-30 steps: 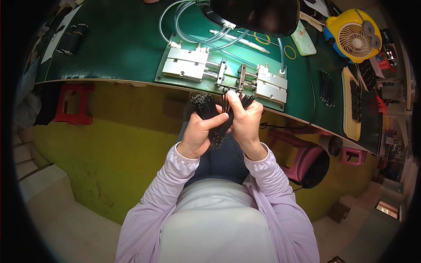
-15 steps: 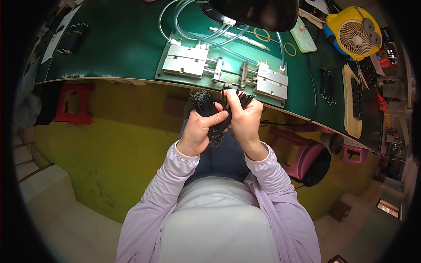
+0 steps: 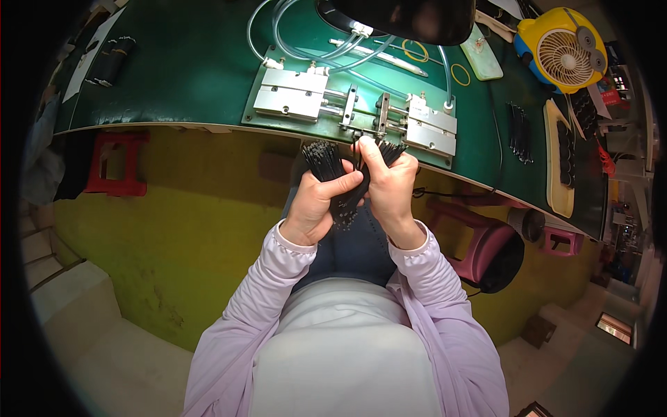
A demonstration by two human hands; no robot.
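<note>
Head view shows the left hand (image 3: 310,208) clamped around a bundle of thin black strands (image 3: 321,160) just in front of the green worktop (image 3: 187,62), while the right hand (image 3: 392,194), closed on a second bunch (image 3: 393,149), has its fingertips near a metal fixture (image 3: 349,105).

From the head, a nearby fisheye looks down on left hand (image 3: 310,210), right hand (image 3: 391,192) and bench (image 3: 187,69).

The fixture blocks (image 3: 290,96) look smooth metal, the tabletop (image 3: 184,73) glossy, the fan (image 3: 549,33) plastic.
</note>
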